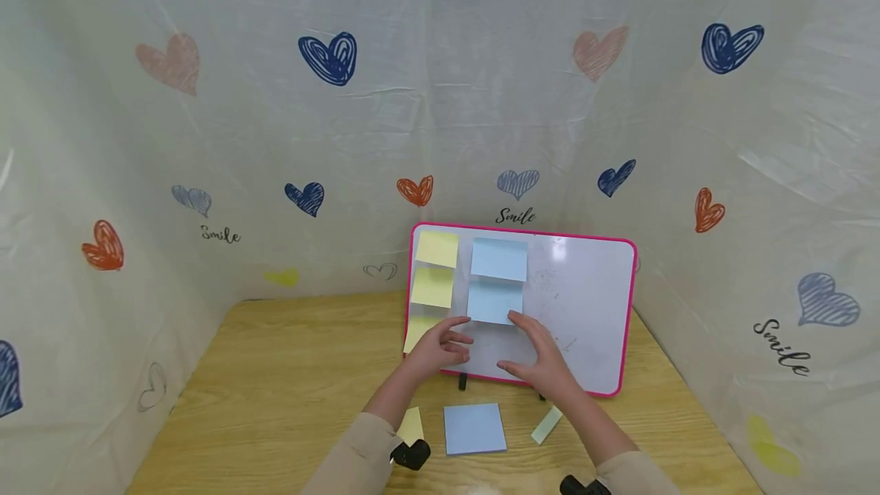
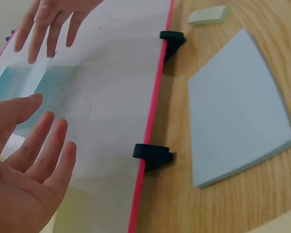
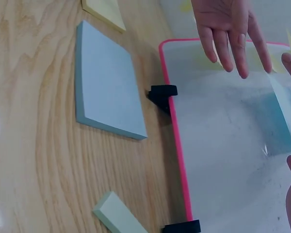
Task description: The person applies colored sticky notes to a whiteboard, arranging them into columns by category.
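Observation:
A whiteboard [image 1: 571,312] with a pink frame leans upright on the table. Two blue sticky notes [image 1: 498,259] hang on it, one above the other, with a column of yellow sticky notes [image 1: 432,287] to their left. My left hand [image 1: 438,350] is by the lower blue note's bottom left corner, fingers loosely bent. At its bottom right corner is the index fingertip of my right hand [image 1: 546,361], thumb spread away. Neither hand grips anything. In the right wrist view, the blue note [image 3: 283,104] stands out from the board at its free edge.
A blue sticky note pad [image 1: 475,428] lies on the table in front of the board. To its left is a yellow pad [image 1: 411,426], partly behind my left wrist; to its right, a narrow pale green pad [image 1: 546,425]. Black feet [image 2: 153,154] support the board's lower edge.

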Tool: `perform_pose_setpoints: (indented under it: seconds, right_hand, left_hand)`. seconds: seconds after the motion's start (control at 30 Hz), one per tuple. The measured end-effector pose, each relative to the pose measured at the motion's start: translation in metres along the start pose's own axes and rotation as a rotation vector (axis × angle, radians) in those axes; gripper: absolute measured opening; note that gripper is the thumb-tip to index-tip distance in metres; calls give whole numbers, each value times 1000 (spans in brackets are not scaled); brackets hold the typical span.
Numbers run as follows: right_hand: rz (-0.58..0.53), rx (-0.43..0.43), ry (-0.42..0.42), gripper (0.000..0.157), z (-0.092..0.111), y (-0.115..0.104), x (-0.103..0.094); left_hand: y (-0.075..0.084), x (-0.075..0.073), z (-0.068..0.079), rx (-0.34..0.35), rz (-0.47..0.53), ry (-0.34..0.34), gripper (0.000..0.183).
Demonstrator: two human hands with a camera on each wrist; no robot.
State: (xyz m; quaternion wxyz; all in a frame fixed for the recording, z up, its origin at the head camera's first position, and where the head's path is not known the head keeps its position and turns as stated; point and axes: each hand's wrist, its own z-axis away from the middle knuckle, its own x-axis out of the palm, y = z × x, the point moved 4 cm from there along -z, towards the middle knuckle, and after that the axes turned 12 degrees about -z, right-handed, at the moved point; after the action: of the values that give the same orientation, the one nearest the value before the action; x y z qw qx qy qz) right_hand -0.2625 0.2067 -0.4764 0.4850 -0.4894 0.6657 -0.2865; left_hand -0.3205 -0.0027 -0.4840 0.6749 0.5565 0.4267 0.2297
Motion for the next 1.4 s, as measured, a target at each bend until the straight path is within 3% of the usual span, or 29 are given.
perform_pose_setpoints:
  seconds: [0.3, 0.5, 0.6, 0.77, 0.9, 1.1, 1.23, 1.4]
  right_hand:
    - [1, -53, -81, 76, 17, 5, 19]
    - [-36, -24, -211, 69, 32, 15, 38]
    - [-27, -37, -285, 61, 40, 21, 49]
    - [-17, -92, -401, 50, 52, 30, 67]
    - [-33, -130, -473, 47, 57, 34, 78]
    - [-93, -100, -550, 46, 59, 37, 86]
    - [-60, -92, -576, 45, 58, 38, 88]
    - [13, -134, -587, 45, 55, 40, 92]
  left_hand:
    - [-17, 2, 38, 17, -62, -24, 60]
    - [-36, 7, 55, 18, -66, -41, 58]
    - [-46, 10, 63, 11, -112, -32, 58]
    - [-59, 14, 75, 2, -279, -10, 59]
    - [-65, 15, 82, 14, -360, 8, 58]
    - [-72, 16, 86, 84, -408, 39, 62]
    - [-78, 18, 86, 107, -418, 51, 67]
    - [-81, 20, 88, 88, -422, 33, 71]
